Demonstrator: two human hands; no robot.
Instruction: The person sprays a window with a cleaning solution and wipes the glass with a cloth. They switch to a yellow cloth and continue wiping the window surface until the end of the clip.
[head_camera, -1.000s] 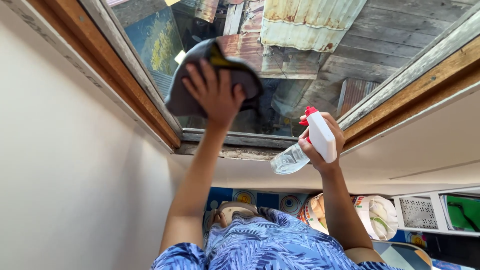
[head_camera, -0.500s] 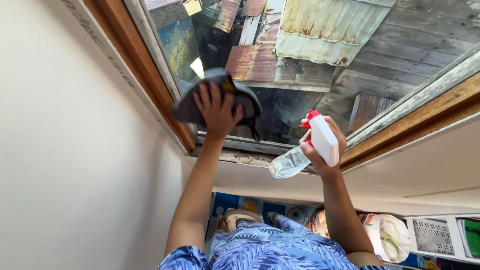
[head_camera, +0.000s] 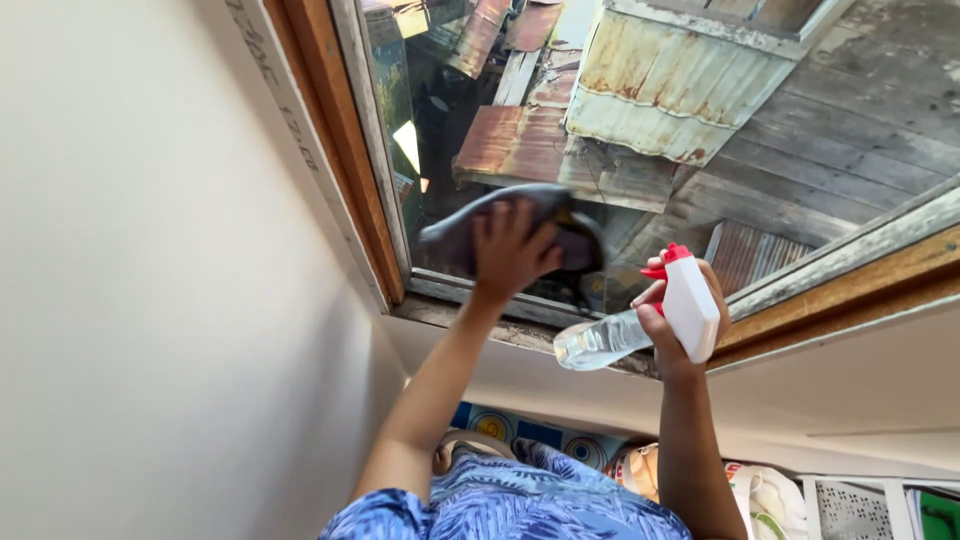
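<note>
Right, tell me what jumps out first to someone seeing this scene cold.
First, the left hand pressing a dark grey cloth flat against the window glass near its lower left corner, with rusty corrugated roofs showing beyond. Next, just to the right, the right hand gripping a clear spray bottle with a white and red trigger head, held in front of the wooden window frame.
</note>
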